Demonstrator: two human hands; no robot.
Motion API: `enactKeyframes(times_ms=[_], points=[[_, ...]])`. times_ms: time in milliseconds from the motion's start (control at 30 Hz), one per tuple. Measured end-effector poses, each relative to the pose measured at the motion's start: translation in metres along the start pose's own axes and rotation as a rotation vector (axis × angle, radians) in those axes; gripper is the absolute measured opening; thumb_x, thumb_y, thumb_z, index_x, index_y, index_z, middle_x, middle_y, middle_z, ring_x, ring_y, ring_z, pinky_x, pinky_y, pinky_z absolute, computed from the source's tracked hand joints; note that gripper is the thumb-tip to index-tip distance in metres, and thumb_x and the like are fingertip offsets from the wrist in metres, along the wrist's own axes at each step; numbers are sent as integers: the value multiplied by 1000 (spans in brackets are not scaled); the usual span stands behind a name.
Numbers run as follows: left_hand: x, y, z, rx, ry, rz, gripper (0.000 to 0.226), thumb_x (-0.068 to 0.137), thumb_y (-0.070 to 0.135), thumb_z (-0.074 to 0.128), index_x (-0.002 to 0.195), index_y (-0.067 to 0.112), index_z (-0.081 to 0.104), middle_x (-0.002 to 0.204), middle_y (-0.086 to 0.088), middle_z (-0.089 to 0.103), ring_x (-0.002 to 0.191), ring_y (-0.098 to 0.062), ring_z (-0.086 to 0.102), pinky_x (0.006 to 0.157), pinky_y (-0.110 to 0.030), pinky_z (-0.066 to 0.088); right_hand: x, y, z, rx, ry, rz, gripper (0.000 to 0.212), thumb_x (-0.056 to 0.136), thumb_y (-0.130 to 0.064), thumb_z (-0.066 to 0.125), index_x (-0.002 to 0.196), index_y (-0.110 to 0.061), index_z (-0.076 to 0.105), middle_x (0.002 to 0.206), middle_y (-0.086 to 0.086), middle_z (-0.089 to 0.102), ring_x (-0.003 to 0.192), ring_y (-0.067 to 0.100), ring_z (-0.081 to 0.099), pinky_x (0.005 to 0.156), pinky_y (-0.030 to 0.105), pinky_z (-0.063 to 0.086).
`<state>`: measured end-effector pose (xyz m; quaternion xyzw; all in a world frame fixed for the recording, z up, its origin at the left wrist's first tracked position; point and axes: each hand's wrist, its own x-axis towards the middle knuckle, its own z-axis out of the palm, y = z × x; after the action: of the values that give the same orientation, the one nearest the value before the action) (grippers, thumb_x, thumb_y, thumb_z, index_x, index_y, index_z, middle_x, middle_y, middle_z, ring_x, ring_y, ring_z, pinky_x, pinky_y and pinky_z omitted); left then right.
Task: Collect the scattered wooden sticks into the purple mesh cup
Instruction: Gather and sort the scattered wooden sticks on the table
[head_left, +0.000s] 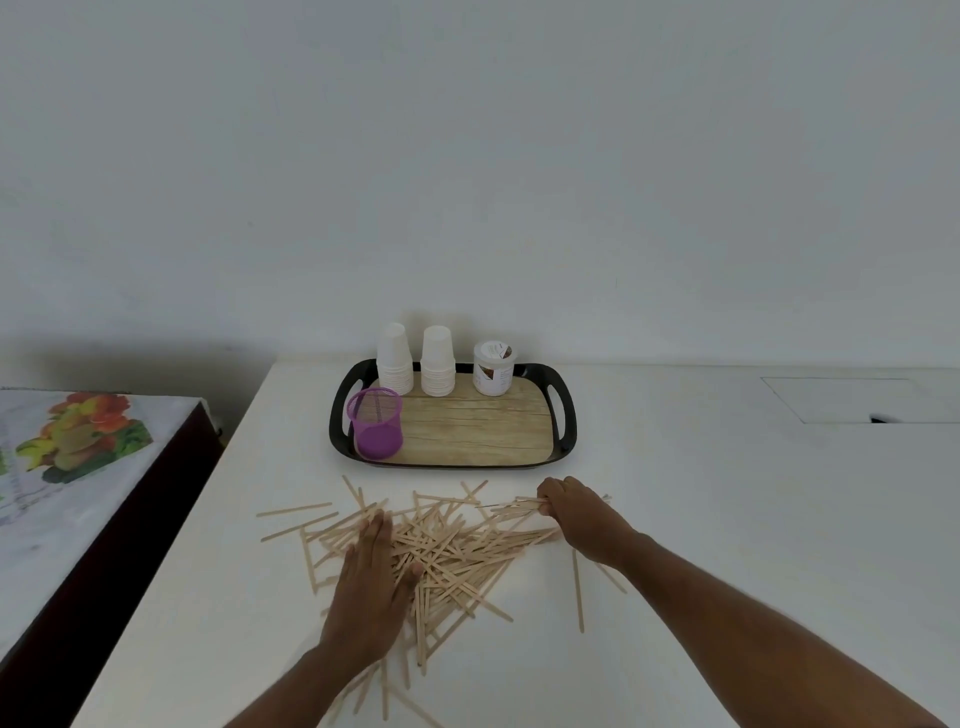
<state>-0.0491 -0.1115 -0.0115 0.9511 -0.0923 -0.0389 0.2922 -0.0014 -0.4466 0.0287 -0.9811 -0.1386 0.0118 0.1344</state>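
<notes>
Left hand (371, 587) flat on wooden sticks (457, 551), jar (493, 370) label unreadable

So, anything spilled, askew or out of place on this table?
Yes: the wooden sticks lie in a crisscrossed heap on the white table, none visibly in the purple mesh cup, which stands upright at the tray's front left corner. Nothing looks damaged.

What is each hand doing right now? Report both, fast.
Left hand: open, fingers straight, pressing flat on the pile of wooden sticks.
Right hand: closed, fingers curled round a few sticks at the pile's right edge.
</notes>
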Motion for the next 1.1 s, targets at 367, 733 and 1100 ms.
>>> enactKeyframes(times_ms=[367,733,1100], points=[[37,68,4,-383,-126,-26,90,93,67,34,164,18,8,172,-2,7,158,-15,2,127,-40,9,-1,-5,-24,215,137,36,14,109,-15,40,103,-17,53,89,-7,51,79,2,44,70,19,35],[69,146,-3,-1441,-53,-627,91,95,43,67,162,17,12,160,-17,36,149,-26,34,122,-40,24,20,-65,5,662,353,213,17,108,-12,46,93,-11,53,76,-2,56,65,7,46,59,23,41],[85,142,-3,-1476,-22,-597,31,109,21,46,106,-2,66,96,-19,71,91,-25,69,93,-42,55,30,-88,38,580,279,64,26,102,-8,52,116,-27,63,99,-20,68,90,0,66,75,21,55]])
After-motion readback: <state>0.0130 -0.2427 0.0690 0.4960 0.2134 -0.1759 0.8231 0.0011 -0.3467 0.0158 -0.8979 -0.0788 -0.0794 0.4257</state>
